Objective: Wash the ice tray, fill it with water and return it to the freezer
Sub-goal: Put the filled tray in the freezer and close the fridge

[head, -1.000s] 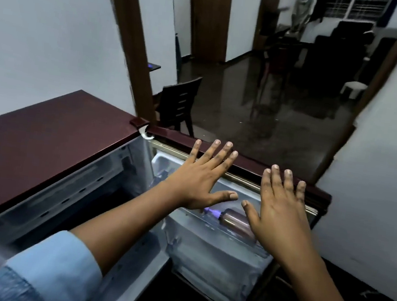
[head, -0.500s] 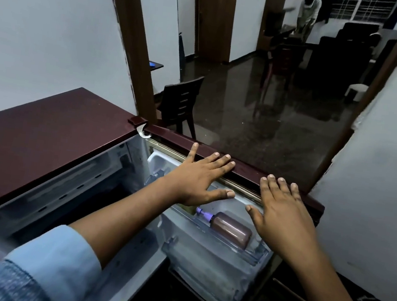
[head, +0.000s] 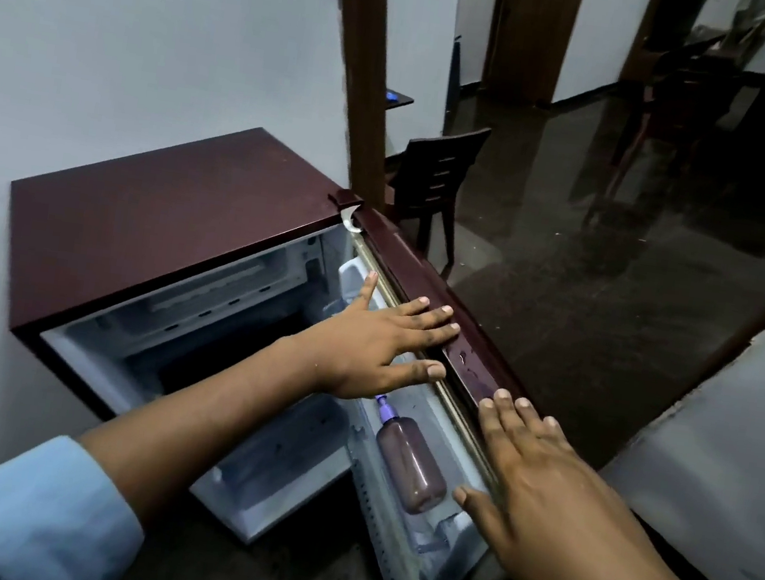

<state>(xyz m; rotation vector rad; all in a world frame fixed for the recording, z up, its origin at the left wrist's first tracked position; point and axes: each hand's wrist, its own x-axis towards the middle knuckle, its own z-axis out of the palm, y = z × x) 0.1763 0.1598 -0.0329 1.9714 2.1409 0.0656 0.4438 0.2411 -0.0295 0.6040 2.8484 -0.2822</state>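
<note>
Ice tray is not seen in either hand, and where it lies cannot be told. The freezer space (head: 229,328) is seen as a dark, boxy hole with pale, smooth plastic walls, under the flat, shiny dark red top of the fridge (head: 176,214). The fridge door (head: 422,270) is swung open, and its long top edge is dark red and glossy. A clear plastic door shelf (head: 427,541) is fixed inside the door. A brown, round-sided bottle (head: 411,464) with a purple cap (head: 385,409) is laid on its side in that shelf.

Compared with half a second ago, the whole fridge top is now shown and the door is seen more from its end. The person in the far room is no longer shown. Both hands are still kept on the door's top edge.

The left hand (head: 373,342) is spread flat with straight fingers, the fingertips are laid on the door's top edge, and nothing is held. The right hand (head: 552,497) is also spread flat, the fingertips are set at the same edge, the thumb is stretched out near the bottle, and nothing is held. A light blue sleeve (head: 40,507) is worn on the left arm.

A dark wooden chair (head: 440,171) is stood on the shiny dark floor (head: 589,292) past the door.
</note>
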